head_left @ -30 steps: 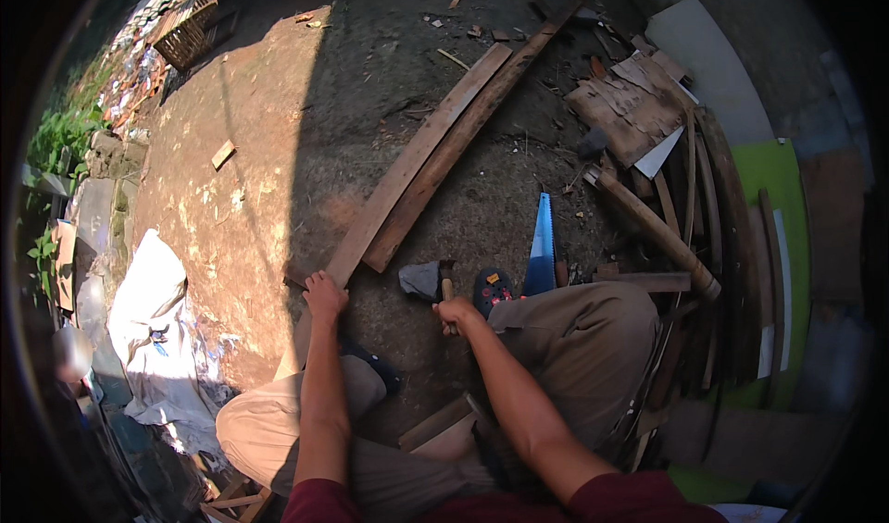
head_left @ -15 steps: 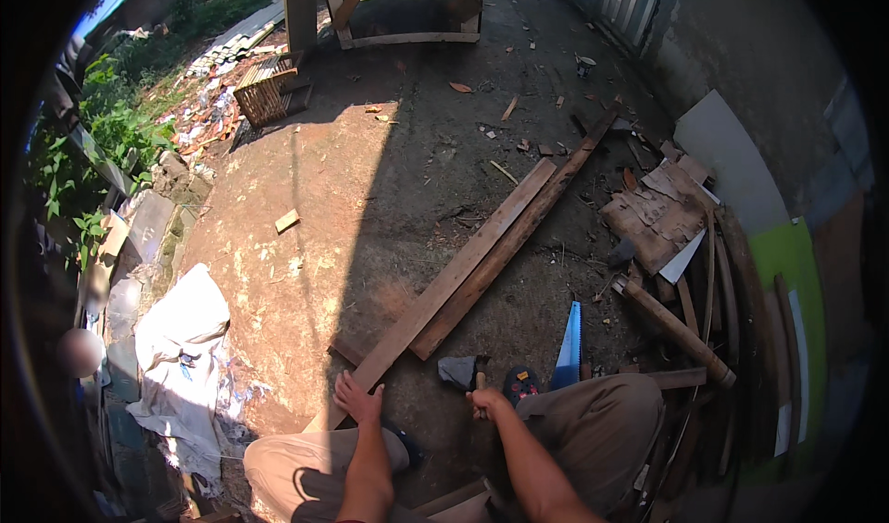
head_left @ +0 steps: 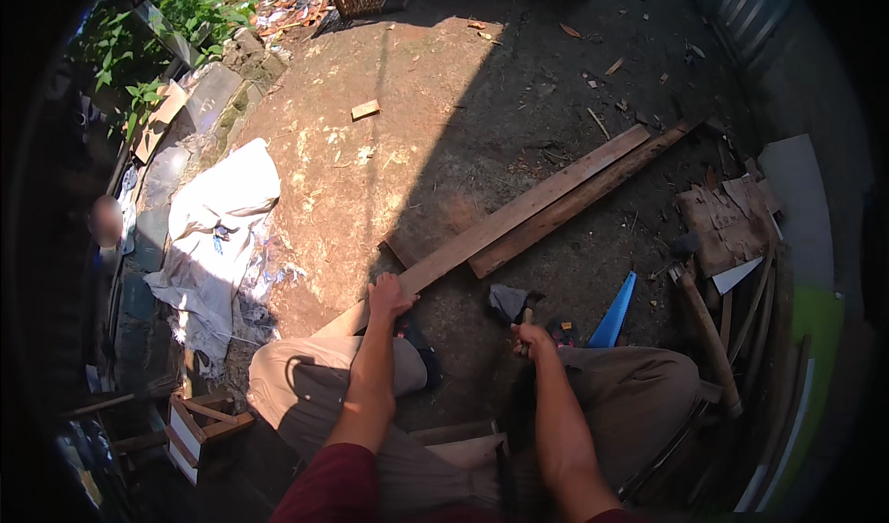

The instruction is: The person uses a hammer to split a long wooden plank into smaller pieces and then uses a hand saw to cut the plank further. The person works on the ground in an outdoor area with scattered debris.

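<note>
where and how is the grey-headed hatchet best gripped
Likely by the wooden handle, from the near side, where the right hand grips it: the handle is slim and points toward the person, with the broad grey head beyond the fist.

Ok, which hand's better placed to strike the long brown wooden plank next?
Likely the right hand: it grips the grey-headed, wooden-handled hatchet, while the left hand is on the plank.

Sack [head_left: 222, 210] left, saw [head_left: 614, 312] right — hatchet [head_left: 506, 303] between
</note>
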Available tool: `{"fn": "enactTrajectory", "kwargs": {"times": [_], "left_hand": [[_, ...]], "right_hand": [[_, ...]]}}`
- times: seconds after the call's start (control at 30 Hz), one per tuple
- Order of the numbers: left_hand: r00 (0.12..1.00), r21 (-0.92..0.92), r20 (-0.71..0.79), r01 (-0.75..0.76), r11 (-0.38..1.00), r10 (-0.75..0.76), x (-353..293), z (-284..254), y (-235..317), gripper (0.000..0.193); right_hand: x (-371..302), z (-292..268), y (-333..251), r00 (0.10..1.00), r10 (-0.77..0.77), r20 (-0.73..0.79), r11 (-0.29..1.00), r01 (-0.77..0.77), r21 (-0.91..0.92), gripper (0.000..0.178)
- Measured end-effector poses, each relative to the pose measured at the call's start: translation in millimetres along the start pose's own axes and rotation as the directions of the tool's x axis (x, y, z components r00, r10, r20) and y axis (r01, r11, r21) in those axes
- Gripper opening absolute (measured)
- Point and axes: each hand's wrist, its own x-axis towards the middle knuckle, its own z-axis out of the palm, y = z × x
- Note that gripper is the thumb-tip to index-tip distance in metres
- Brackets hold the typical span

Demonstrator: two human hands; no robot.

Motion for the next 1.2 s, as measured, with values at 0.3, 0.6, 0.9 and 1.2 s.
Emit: {"fn": "enactTrajectory", "kwargs": {"times": [0.3, 0.6, 0.9, 1.2], "left_hand": [[0.853, -0.247, 0.518, 0.085, 0.965, 0.057, 46, -68, -22, 0.078], [0.984, -0.41, -0.07, 0.12, 0.904, -0.162, 51, -34, -41, 0.055], [0.982, -0.206, -0.055, 0.167, 0.964, -0.182, 39, -11, -30, 0.078], [0.98, -0.284, 0.0, 0.192, 0.939, -0.2, 68, -10, -50, 0.084]], "right_hand": [[-23, -12, -7, 0.997, 0.046, 0.064, 0.998, -0.048, 0.04, 0.028], [-26, -11, -11, 0.999, 0.042, 0.035, 0.998, -0.043, 0.035, 0.028], [-25, -4, -8, 0.998, 0.053, 0.029, 0.997, -0.055, 0.056, 0.028], [-26, -9, -6, 0.999, 0.041, -0.01, 0.999, -0.041, 0.012, 0.027]]}}
